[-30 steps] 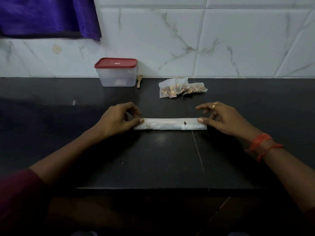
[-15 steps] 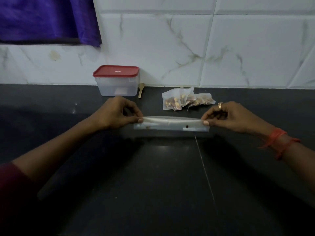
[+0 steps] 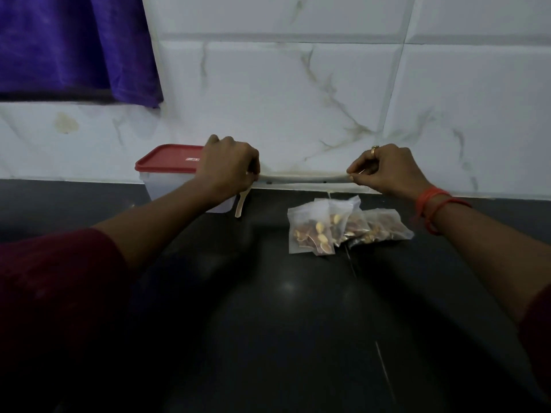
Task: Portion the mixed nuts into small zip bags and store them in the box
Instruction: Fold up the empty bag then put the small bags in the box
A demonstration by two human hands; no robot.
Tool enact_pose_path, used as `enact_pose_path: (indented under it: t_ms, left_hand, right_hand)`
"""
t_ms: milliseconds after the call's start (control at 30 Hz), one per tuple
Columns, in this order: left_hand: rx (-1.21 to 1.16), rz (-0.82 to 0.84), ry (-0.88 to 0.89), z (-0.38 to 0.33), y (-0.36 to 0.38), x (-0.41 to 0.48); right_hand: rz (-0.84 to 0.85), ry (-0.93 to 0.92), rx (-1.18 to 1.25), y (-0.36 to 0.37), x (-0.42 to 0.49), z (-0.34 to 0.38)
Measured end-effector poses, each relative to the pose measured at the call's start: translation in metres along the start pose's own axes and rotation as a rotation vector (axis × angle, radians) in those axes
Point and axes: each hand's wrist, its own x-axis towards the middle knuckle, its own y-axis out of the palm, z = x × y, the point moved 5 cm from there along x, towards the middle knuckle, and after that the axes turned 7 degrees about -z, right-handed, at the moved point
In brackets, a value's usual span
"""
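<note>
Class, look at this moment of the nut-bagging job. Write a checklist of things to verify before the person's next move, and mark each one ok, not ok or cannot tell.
1. Left hand and right hand each grip one end of the folded white bag: ok.
2. Box open to take bags: not ok, the red lid is on.
3. Filled small bags lie together on the counter: ok.
4. Small bags zipped shut: cannot tell.
5. Spoon lies apart from the small bags, beside the box: ok.
</note>
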Motion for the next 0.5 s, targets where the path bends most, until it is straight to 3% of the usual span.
enact_pose_path:
  t_ms: [167,333,500]
  left_hand:
    - [0.487,0.093,0.252,-0.023,0.045,0.009]
    - [0.574,0.224,0.266,-0.036,0.070,0.012]
    - [0.508,0.258,0.209,-0.035,0.073,0.016]
  right_hand:
    - [0.099,-0.001,-0.136,0.033,0.022,-0.025]
    - [0.214,-0.022,-0.228,0.049,0.035,-0.031]
    - [0.416,-0.085,-0.277,0.061,0.036,-0.029]
